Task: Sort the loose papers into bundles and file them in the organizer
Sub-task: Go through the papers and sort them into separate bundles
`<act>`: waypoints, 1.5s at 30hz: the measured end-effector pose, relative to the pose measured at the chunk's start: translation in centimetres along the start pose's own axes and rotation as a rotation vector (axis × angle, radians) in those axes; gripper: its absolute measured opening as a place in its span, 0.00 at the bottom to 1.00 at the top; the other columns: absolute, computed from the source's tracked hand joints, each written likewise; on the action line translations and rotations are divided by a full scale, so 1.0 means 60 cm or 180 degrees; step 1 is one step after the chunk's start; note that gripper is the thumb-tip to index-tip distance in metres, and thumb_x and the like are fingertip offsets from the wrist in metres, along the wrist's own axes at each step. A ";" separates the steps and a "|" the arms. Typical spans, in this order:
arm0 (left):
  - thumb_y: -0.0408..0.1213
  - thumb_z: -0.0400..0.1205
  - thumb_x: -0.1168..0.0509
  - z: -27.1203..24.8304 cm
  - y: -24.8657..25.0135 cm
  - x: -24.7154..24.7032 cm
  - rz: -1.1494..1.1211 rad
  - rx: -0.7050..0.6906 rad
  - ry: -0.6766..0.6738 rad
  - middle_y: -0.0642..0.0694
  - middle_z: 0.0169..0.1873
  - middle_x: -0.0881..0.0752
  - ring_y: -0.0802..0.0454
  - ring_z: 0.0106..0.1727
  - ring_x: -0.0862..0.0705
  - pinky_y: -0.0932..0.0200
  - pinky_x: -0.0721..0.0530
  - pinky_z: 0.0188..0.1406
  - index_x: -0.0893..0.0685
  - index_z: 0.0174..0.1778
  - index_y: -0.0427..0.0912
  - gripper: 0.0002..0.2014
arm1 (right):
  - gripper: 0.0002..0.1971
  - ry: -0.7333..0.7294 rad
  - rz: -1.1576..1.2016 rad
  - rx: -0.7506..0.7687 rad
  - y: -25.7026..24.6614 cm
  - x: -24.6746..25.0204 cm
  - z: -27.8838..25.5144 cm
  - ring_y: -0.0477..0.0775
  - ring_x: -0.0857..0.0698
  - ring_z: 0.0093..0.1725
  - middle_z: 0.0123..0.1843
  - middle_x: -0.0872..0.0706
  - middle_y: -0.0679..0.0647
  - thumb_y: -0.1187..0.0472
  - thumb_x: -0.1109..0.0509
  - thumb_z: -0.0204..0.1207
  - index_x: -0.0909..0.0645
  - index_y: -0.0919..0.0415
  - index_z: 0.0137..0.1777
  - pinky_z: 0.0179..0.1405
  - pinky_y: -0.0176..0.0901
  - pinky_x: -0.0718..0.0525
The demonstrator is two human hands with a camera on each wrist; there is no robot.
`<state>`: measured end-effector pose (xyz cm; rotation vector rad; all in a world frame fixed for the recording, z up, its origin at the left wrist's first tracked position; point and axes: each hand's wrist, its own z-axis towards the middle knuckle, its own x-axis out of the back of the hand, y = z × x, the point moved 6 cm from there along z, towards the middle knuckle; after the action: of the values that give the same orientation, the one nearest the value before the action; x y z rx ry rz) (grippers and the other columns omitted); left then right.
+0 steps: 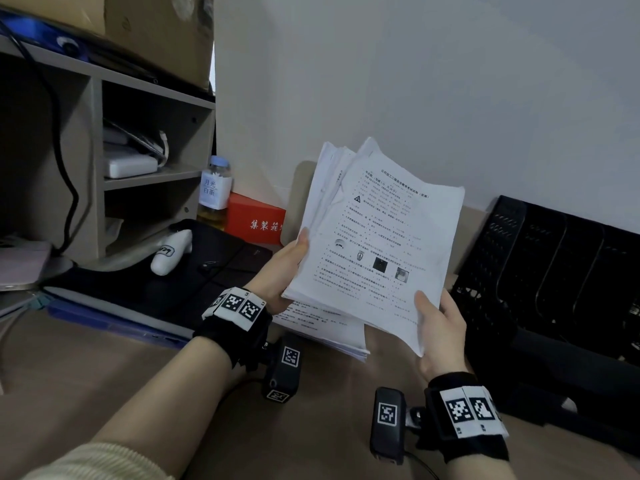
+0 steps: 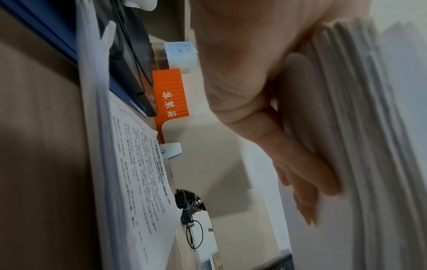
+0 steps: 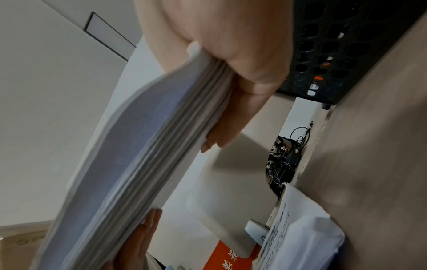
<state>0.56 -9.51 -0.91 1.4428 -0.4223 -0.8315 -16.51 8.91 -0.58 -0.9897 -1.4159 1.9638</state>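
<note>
A thick bundle of printed white papers point(image 1: 377, 237) is lifted above the desk, its sheets fanned unevenly at the top. My left hand point(image 1: 287, 268) grips its left edge, thumb on the printed face and fingers point(image 2: 307, 164) flat behind the bundle point(image 2: 360, 127). My right hand point(image 1: 440, 327) holds the lower right corner, thumb on top, fingers point(image 3: 221, 135) curled under the bundle point(image 3: 148, 160). A second stack of papers point(image 1: 325, 330) lies flat on the desk below. The black mesh organizer point(image 1: 554, 271) stands at the right against the wall.
A grey shelf unit point(image 1: 104, 161) fills the left, with a cardboard box on top. A tea bottle point(image 1: 214, 192), an orange box point(image 1: 256, 218), a black mat point(image 1: 166, 271) with a white device and a blue folder point(image 1: 114, 323) lie on the brown desk point(image 1: 104, 393).
</note>
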 end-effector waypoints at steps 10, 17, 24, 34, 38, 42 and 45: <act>0.75 0.69 0.37 -0.008 0.008 -0.007 0.0022 -0.0090 0.0127 0.49 0.71 0.19 0.46 0.74 0.23 0.40 0.31 0.77 0.25 0.74 0.56 0.41 | 0.15 0.0331 0.0097 0.0253 -0.003 0.001 -0.005 0.53 0.12 0.58 0.58 0.10 0.51 0.68 0.36 0.82 0.16 0.58 0.66 0.61 0.51 0.15; 0.79 0.59 0.33 0.003 -0.004 0.007 0.0085 0.0005 0.0022 0.53 0.69 0.17 0.50 0.73 0.22 0.41 0.31 0.78 0.26 0.75 0.59 0.49 | 0.07 0.0528 0.0008 0.0317 0.002 0.012 0.001 0.54 0.16 0.43 0.41 0.15 0.54 0.66 0.34 0.80 0.22 0.60 0.40 0.46 0.47 0.16; 0.57 0.88 0.50 -0.012 0.014 -0.009 0.0097 -0.0048 0.0072 0.59 0.63 0.16 0.57 0.69 0.22 0.51 0.30 0.76 0.22 0.59 0.60 0.14 | 0.13 0.0763 0.0182 0.0251 0.004 0.016 0.004 0.47 0.33 0.28 0.31 0.31 0.50 0.64 0.38 0.82 0.35 0.55 0.36 0.29 0.38 0.30; 0.62 0.78 0.36 -0.013 0.025 -0.019 0.0129 -0.0309 -0.0202 0.38 0.62 0.13 0.40 0.65 0.15 0.37 0.23 0.71 0.19 0.69 0.46 0.29 | 0.11 0.0955 0.0196 0.0326 -0.008 0.016 -0.004 0.45 0.29 0.28 0.33 0.28 0.49 0.65 0.42 0.82 0.36 0.56 0.38 0.21 0.31 0.25; 0.64 0.68 0.29 -0.027 0.031 -0.028 0.0024 -0.0359 -0.0362 0.39 0.60 0.12 0.42 0.62 0.13 0.43 0.17 0.64 0.19 0.65 0.46 0.34 | 0.10 0.1022 0.0192 0.0390 -0.010 0.020 -0.004 0.45 0.28 0.29 0.34 0.27 0.50 0.65 0.42 0.82 0.34 0.56 0.39 0.19 0.29 0.25; 0.41 0.72 0.25 -0.034 0.036 -0.034 -0.0015 -0.0387 -0.0634 0.42 0.57 0.10 0.43 0.58 0.12 0.46 0.12 0.57 0.19 0.63 0.43 0.23 | 0.10 0.1061 0.0193 0.0463 -0.013 0.022 -0.004 0.46 0.30 0.28 0.33 0.29 0.50 0.65 0.42 0.82 0.35 0.55 0.39 0.17 0.28 0.26; 0.22 0.79 0.32 -0.032 0.032 -0.037 0.0073 -0.0368 -0.0763 0.34 0.65 0.16 0.35 0.66 0.16 0.37 0.17 0.63 0.24 0.72 0.35 0.24 | 0.12 0.1059 0.0224 0.0540 -0.014 0.023 -0.002 0.46 0.31 0.27 0.33 0.29 0.50 0.65 0.43 0.82 0.36 0.54 0.37 0.17 0.28 0.28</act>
<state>0.95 -6.72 1.23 1.2341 -0.5614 -0.9990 -17.27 10.29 -0.14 -1.2323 -1.0283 1.8279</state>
